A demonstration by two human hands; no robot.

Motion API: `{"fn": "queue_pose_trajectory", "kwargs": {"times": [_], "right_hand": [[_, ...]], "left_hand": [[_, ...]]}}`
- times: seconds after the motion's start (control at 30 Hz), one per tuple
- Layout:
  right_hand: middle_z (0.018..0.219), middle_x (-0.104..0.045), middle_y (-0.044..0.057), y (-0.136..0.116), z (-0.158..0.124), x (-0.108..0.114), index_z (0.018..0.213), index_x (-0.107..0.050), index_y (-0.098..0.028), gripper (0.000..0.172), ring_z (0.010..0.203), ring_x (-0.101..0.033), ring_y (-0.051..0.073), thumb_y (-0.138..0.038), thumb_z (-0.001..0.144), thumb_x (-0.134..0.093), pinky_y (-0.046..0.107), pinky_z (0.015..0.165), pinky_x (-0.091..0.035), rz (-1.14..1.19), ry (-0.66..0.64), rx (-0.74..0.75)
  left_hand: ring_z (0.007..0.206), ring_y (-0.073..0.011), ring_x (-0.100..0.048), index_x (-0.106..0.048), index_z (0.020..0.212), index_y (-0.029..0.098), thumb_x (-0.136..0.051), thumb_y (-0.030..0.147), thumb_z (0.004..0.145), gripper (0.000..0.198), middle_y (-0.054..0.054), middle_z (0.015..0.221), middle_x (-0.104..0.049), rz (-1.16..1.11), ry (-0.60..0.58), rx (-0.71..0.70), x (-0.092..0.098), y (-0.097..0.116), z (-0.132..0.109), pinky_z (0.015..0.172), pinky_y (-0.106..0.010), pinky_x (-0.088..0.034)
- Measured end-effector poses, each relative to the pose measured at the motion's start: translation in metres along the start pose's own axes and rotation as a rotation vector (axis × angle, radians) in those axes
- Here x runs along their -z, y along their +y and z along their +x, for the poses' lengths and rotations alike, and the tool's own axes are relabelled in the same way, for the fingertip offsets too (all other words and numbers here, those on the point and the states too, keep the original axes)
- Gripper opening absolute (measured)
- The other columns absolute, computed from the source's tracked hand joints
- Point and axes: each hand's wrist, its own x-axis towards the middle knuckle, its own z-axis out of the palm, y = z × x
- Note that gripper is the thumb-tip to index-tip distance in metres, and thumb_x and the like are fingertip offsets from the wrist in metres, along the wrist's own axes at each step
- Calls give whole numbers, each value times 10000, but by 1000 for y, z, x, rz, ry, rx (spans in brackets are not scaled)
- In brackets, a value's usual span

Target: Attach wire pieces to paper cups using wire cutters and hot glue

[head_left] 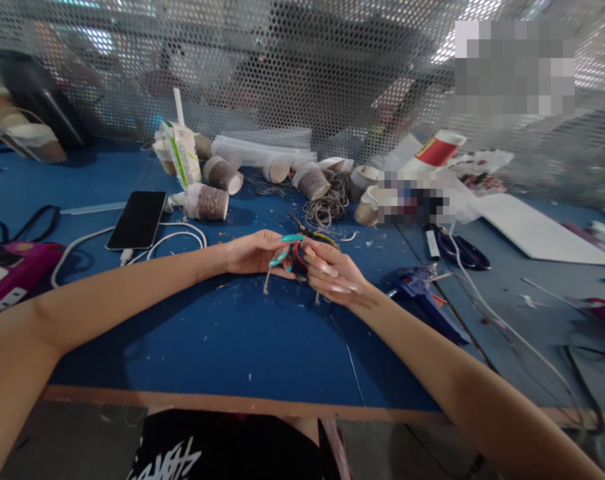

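My left hand (pixel 257 253) is closed in a pinch on a short piece of frayed twine (pixel 267 281), whose end hangs below the fingertips. My right hand (pixel 335 272) meets it at the fingertips, fingers curled in; another twine end (pixel 318 297) sticks out beneath them. The part of the twine between the fingers is mostly hidden. Just behind the hands lies a pair of pliers or snips (pixel 302 225) with dark jaws, its coloured handles partly covered by my fingers. A thin thread (pixel 350 353) runs from below my right hand to the table's front edge.
Twine-wrapped cups (pixel 207 202) and a tangle of grey cord (pixel 330 200) lie at the back, before a perforated metal screen (pixel 302 73). A phone (pixel 137 220) with cable and a purple glue gun (pixel 20 270) are left. A blue glue gun (pixel 422 300) and scissors (pixel 465 250) are right.
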Motion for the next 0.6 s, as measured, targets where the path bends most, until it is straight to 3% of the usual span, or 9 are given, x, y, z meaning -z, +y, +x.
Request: {"fn": "queue_pose_trajectory", "kwargs": {"times": [0.3,0.6], "right_hand": [[408,-410,-118,0,1,3,790,-587,-143,263,235,-187,-6,-191,963,-396,94,260,-247,-22,-6,27],[421,-443,-120,-2,0,-2,775,-580,-144,220,240,-204,-15,-206,947,-457,83,260,-227,-11,31,0]], "left_hand": [[646,-103,-631,-663,722,130,-854,330,583,309,18,603,-653,4,-14,-21,-3,0,-1,802,-344,-542],[607,-79,-621,-613,659,122,-873,294,555,329,32,589,-654,10,19,-28,-2,1,0,787,-326,-556]]}}
